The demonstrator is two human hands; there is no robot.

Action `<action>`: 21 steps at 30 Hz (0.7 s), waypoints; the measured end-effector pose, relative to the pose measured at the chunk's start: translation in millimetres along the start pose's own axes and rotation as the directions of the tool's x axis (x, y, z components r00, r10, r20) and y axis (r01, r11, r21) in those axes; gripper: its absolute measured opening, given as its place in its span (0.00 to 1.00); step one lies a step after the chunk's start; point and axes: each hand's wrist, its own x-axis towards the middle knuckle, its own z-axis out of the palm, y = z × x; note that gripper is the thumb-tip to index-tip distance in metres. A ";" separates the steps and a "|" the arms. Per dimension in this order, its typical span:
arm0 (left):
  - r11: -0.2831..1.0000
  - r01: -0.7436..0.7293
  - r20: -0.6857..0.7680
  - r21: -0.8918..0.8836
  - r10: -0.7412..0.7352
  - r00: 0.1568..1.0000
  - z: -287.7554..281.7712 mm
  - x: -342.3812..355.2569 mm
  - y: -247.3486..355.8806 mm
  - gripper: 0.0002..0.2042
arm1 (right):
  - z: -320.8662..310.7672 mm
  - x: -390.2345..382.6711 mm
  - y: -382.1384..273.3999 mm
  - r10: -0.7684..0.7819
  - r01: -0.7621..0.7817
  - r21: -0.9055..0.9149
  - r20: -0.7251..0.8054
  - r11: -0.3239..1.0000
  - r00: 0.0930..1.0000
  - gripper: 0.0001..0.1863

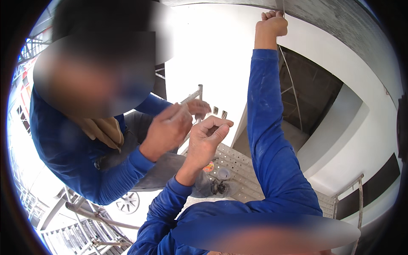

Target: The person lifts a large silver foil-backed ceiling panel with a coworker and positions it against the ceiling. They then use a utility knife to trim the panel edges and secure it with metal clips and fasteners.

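My left hand (205, 142) is raised in the middle of the view, its thumb and index finger pinched together. Whatever sits in that pinch, if anything, is too small to make out. Far up at the right, my right hand (272, 24) is closed in a fist against the junction of the white wall (212, 42) and the grey concrete overhead (335, 25). A thin pale line shows just above this fist, and a thin cord-like line (292, 85) hangs below the wrist; what the fist grips is hidden. Close to my left hand are a co-worker's hands (170, 127), partly blurred.
The co-worker in blue sleeves (123, 178) crouches at the left. A perforated metal scaffold platform (244, 170) lies below, with a small round container (224, 173) on it. Scaffold tubes (97, 216) stand lower left; a dark opening (312, 80) breaks the wall at right.
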 end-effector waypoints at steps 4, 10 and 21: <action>0.997 0.028 0.050 0.070 -0.031 0.998 4.8 -7.3 1.3 0.07 | -19.2 18.4 3.9 0.063 -0.064 -0.006 0.197 0.998 0.978 0.08; 0.990 0.074 -0.023 0.118 -0.072 0.997 14.2 -6.1 -30.9 0.08 | -91.7 7.7 -0.9 -0.256 0.392 -0.504 0.320 0.770 0.912 0.14; 0.993 0.059 -0.056 0.104 -0.053 0.997 109.2 -18.4 -93.6 0.15 | -227.0 -100.5 -134.4 -0.182 0.508 -0.854 0.484 0.115 0.856 0.12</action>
